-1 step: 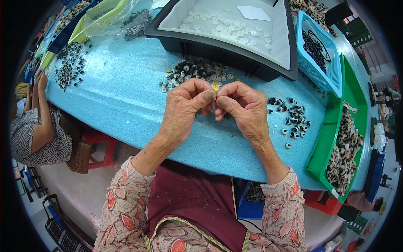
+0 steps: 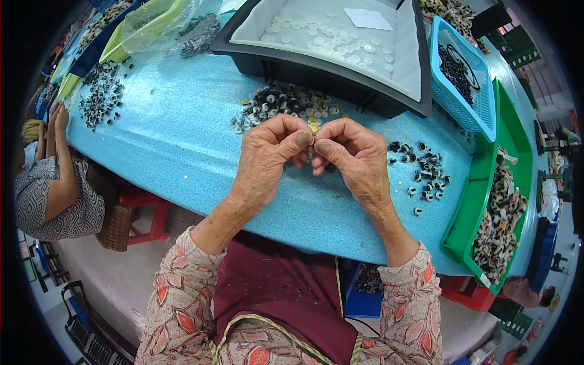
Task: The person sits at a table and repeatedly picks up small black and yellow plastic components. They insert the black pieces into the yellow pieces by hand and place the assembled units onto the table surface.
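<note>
Above the blue table, my left hand [image 2: 267, 155] and my right hand [image 2: 358, 157] meet fingertip to fingertip. Thumb and forefinger are pinched together on each; whatever sits between them is too small and covered to make out. Just beyond my fingers lies a pile of small black and white pieces [image 2: 277, 99], mixed with white discs and a few yellow discs [image 2: 313, 125]. To the right of my right hand, black pieces with white caps [image 2: 429, 173] are scattered loosely on the table.
A black tray [image 2: 316, 73] lined in white holds white discs at the back. Right of it stand a light blue basket [image 2: 474, 112] and a green tray [image 2: 465, 225] of mottled pieces. A clear bag [image 2: 152, 36] lies back left. Another person's arm [image 2: 61, 182] rests at the left table edge.
</note>
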### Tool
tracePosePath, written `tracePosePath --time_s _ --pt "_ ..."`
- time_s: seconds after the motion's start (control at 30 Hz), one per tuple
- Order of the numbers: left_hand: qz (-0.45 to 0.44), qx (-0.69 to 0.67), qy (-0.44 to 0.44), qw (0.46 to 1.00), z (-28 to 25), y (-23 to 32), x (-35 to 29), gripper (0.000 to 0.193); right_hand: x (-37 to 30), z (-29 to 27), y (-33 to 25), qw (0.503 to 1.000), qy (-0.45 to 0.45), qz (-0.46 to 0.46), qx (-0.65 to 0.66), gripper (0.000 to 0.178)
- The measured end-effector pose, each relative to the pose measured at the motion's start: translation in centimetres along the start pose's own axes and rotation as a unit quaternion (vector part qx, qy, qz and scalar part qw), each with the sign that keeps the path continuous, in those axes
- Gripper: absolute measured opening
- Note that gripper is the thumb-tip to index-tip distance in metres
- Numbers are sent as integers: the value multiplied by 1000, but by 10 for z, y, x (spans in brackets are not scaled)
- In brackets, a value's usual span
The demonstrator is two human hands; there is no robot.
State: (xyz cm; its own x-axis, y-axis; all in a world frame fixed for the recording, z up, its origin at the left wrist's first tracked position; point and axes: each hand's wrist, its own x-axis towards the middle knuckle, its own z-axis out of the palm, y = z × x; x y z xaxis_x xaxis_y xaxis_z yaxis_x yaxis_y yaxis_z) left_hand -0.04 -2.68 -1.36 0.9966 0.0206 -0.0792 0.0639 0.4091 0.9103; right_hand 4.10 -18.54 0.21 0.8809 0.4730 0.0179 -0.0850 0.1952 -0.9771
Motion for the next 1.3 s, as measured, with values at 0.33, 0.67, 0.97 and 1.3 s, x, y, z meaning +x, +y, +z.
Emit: tracePosePath --time_s 0.33,0.67,0.97,1.3 --pt "-32 -31 -6 999 0 2 1 22 1 -4 -4 999 -6 16 -42 11" --pt "-59 -80 -27 995 -2 2 3 26 2 -2 -4 1000 -10 7 -1 12" --pt "-44 -78 -10 996 3 3 1 20 1 0 -8 1000 -7 -4 -3 9" --pt "14 -47 -22 999 3 0 0 19 0 4 -6 999 13 -35 -22 7"
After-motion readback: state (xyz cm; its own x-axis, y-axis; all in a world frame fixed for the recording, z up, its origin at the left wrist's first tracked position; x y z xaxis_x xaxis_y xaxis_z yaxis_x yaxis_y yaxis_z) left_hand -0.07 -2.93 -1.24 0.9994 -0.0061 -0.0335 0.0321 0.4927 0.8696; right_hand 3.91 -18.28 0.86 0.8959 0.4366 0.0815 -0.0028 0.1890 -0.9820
